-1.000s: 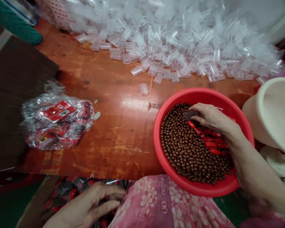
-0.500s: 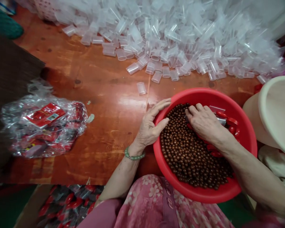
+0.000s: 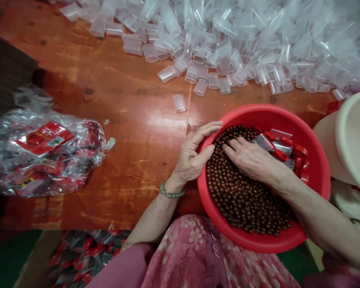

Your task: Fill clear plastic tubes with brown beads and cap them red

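A red basin (image 3: 318, 160) at the right holds many small brown balls (image 3: 237, 192) and, on its far right side, several clear containers with red caps (image 3: 283, 148). My left hand (image 3: 193, 154), with a green bead bracelet (image 3: 171, 193) at the wrist, grips the basin's left rim between thumb and fingers. Inside the basin, my right hand (image 3: 247, 158) lies palm down on the balls, fingers bent and a little apart, fingertips among the balls; nothing shows in its grip. The palm's underside is hidden.
Clear plastic sleeves (image 3: 228, 44) are heaped along the back of the wooden table (image 3: 132, 132), one lying apart (image 3: 179, 103). A plastic bag of red packets (image 3: 51, 156) is at the left. A pale bucket (image 3: 340, 140) stands right of the basin. Red-capped containers (image 3: 87, 256) lie below the table's front edge.
My right hand has moved left across the balls, and more red-capped containers show behind it. My left hand keeps its place on the rim. The view has shifted slightly.
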A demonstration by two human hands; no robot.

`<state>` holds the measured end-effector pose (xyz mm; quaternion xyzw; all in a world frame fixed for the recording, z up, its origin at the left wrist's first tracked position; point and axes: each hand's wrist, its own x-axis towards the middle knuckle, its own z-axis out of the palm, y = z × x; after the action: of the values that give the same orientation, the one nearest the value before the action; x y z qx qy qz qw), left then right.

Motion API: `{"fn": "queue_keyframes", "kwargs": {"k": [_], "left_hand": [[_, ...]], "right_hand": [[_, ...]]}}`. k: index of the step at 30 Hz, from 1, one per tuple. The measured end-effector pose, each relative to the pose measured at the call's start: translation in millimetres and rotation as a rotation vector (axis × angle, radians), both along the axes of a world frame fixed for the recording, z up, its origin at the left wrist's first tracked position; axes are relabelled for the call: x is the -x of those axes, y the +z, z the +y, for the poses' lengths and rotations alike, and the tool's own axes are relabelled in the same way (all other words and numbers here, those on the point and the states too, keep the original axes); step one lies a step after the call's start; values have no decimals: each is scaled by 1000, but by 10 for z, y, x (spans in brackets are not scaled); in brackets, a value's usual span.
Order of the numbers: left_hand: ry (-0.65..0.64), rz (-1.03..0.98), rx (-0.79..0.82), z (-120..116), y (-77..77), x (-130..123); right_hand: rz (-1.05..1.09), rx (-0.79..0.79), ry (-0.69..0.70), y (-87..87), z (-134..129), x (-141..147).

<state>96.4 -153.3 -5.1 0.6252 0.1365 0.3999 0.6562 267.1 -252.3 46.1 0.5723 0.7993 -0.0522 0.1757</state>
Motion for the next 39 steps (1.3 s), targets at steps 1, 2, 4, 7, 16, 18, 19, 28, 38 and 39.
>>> {"fn": "queue_keyframes", "kwargs": {"k": [1,2,4,7,16,18,19,28,38,39], "left_hand": [[-1,-1,-1,-1,2,1],[1,-2,-1,-2,3,3],[4,6,2,-4,7,7],[15,26,3,-5,7,15],[29,46,-6,-6,-8,27],[32,52,-7,-3,-10,27],[33,55,-6,-1,-13,28],[38,81,26,-10,-21,38],[32,86,8,-6,-12,23],[34,87,9,-5,-16,22]], "right_hand": [[24,17,-16,8,10,13],[49,38,-35,11,21,19],[104,85,-81,-3,41,11],[225,112,-146,-62,61,-44],[896,92,-225,-139,94,-177],[998,106,-279,-107,97,-186],[1046,115,-303,-82,96,-194],[1210,98,-368,181,53,-321],[1258,84,-380,137,32,-306],[1266,86,-391,141,31,-305]]}}
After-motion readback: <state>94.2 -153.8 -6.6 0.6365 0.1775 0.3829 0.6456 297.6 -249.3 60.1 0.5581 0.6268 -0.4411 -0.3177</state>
